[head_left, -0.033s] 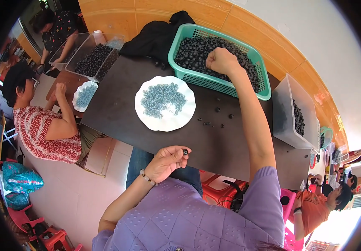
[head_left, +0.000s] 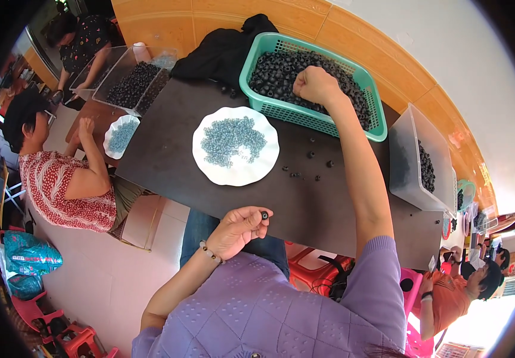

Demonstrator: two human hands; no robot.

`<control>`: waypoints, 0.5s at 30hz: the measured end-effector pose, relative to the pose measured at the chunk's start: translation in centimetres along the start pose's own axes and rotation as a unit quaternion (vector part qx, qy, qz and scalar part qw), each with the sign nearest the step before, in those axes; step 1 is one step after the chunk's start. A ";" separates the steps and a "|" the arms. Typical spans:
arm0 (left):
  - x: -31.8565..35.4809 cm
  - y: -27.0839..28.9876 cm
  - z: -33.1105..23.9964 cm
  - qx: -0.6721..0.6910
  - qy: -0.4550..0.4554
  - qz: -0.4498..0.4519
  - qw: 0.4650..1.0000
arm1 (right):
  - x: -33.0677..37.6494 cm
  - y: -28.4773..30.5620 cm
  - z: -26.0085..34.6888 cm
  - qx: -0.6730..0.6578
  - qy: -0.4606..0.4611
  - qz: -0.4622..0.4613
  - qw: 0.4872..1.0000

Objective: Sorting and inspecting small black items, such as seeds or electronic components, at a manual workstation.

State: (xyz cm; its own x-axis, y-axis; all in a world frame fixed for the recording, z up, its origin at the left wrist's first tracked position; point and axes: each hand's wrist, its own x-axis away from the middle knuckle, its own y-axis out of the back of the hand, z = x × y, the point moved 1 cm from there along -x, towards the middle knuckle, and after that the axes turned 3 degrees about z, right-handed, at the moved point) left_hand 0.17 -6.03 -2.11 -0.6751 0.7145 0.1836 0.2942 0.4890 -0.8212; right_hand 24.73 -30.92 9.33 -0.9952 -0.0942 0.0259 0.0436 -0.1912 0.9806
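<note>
My left hand (head_left: 240, 231) is held just off the table's near edge, pinching a small round black part (head_left: 264, 216) with a pale centre between thumb and forefinger. Over the green plastic basket (head_left: 305, 116), my right hand (head_left: 317, 85) is closed, its curled fingertips down at the heap of small black parts (head_left: 275, 70). Whatever those fingertips hold is hidden. Between my hands and to the left, a white scalloped plate (head_left: 233, 178) carries a spread of tiny clear-bluish pieces (head_left: 230, 138).
Loose black parts (head_left: 311, 154) are scattered on the dark table (head_left: 174, 161). A clear bin (head_left: 409, 161) stands at the right, and black cloth (head_left: 215, 56) lies behind the plate. One person (head_left: 69, 179) sits at the left, another (head_left: 448, 301) at the right.
</note>
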 end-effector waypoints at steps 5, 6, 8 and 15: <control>-0.3 -0.1 0.0 0.000 0.005 0.012 1.000 | 0.7 0.0 -2.3 -0.125 0.044 -0.069 0.989; -0.2 -0.1 -0.1 0.009 0.007 0.008 1.000 | 1.4 0.3 -2.6 -0.184 0.045 -0.091 0.978; -0.2 -0.1 -0.1 0.024 0.009 0.000 1.000 | 3.2 0.5 -3.0 -0.289 0.033 -0.106 0.951; 0.3 -0.4 -0.2 0.078 0.014 -0.037 0.996 | 14.5 -0.2 -0.6 -0.591 -0.006 -0.055 0.805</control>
State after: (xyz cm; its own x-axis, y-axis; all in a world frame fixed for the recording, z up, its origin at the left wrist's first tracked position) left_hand -0.05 -5.95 -1.60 -0.6710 0.6946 0.2595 0.1347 0.4582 -0.8786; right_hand 10.31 -32.89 9.42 -0.9992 -0.0059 -0.0399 0.0016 -0.9943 0.1071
